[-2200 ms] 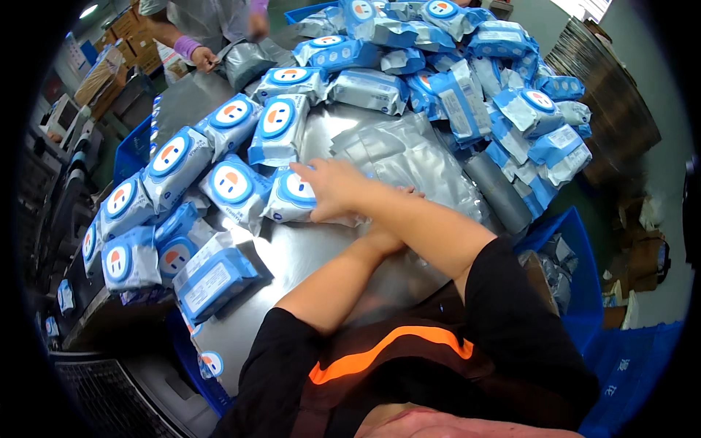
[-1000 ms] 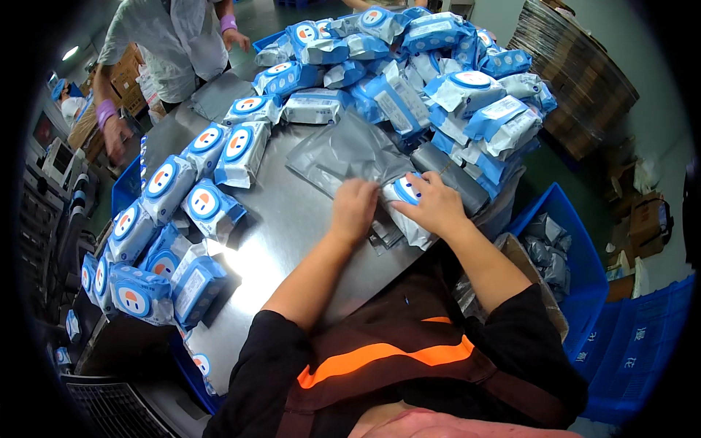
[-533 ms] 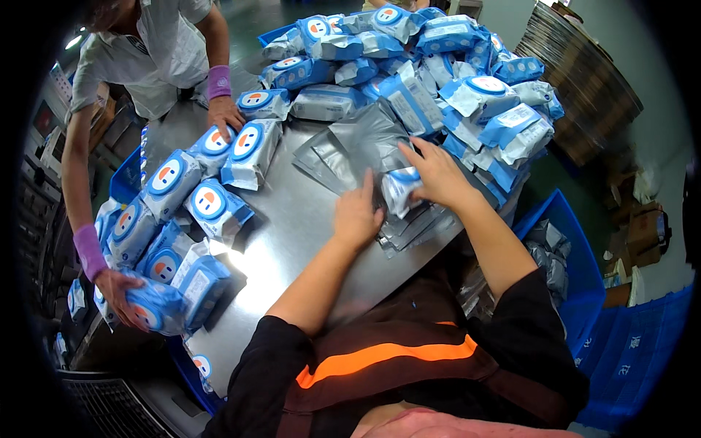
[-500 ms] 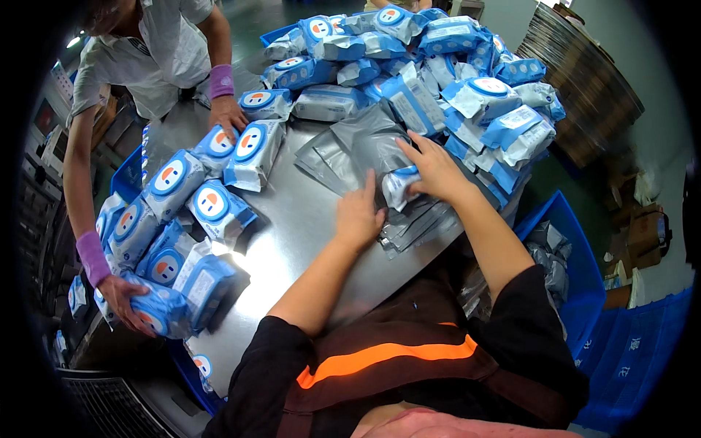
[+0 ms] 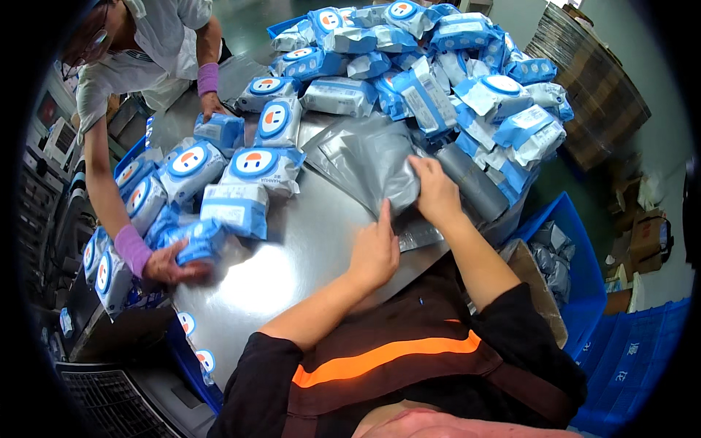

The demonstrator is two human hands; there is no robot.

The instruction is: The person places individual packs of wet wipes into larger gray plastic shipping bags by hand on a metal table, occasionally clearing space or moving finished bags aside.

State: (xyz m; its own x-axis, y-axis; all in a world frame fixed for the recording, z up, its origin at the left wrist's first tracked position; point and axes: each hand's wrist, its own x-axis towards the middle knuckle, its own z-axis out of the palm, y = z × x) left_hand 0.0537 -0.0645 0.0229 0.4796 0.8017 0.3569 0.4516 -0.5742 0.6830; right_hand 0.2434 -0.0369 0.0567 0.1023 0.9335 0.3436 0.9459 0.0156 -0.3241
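Observation:
On the metal table before me lies a grey plastic bag (image 5: 365, 157), with more flat grey bags (image 5: 421, 238) showing under it. My right hand (image 5: 437, 191) grips the bag's right side, thumb and fingers closed on the film. The bag bulges beside that hand; what is inside does not show. My left hand (image 5: 374, 252) is at the bag's near edge, index finger stretched against the film and the other fingers curled. Immediately right of my right hand rests a smooth dark grey bundle (image 5: 472, 182). A blue-and-white soft pack (image 5: 263, 168) lies left of the bag.
A heap of blue-and-white packs (image 5: 420, 91) fills the table's far right. At left a co-worker's hand (image 5: 175, 264) touches a pack; their other hand (image 5: 212, 106) reaches farther back. A blue crate (image 5: 584, 281) with grey parcels stands right of me, beside a cardboard box (image 5: 537, 281).
The small white-and-blue pack under my right hand is out of sight, and the grey bag bulges there. My left hand moved slightly right and nearer. The co-worker's hands and several packs shifted.

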